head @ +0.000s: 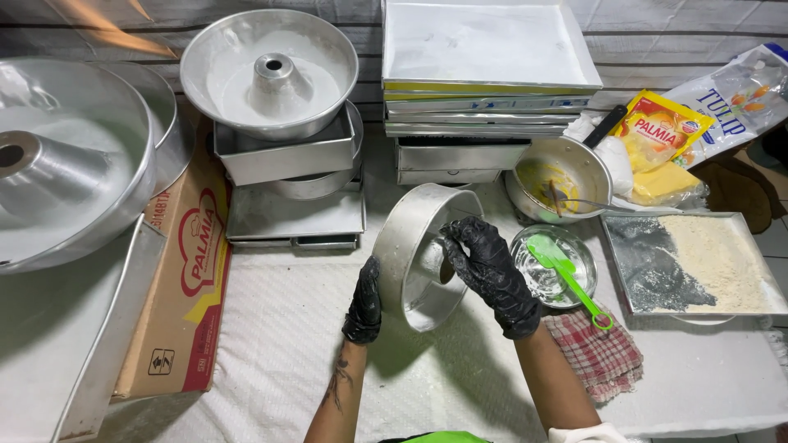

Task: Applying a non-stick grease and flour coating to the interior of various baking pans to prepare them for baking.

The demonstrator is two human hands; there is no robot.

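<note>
Head view is showing the round aluminium cake pan (414, 246) tipping on edge at frame centre, left hand (364, 303) cupping its rim, right hand (490, 271) curling fingers inside.

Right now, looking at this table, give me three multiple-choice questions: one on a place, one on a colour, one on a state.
1. Where does the green spatula lie?
A. In the glass bowl
B. On the cardboard box
C. In the tube pan at the back

2. What colour are the gloves on both hands?
A. Blue
B. Black
C. White

3. How does the round cake tin stand?
A. Flat on its base
B. Upside down on the stack of trays
C. Tipped on its side

Answers:
1. A, its blade rests in the bowl and its handle sticks out over the checked cloth.
2. B, the left hand and right hand are both in black.
3. C, the left hand steadies its rim while the right hand reaches inside.
</note>
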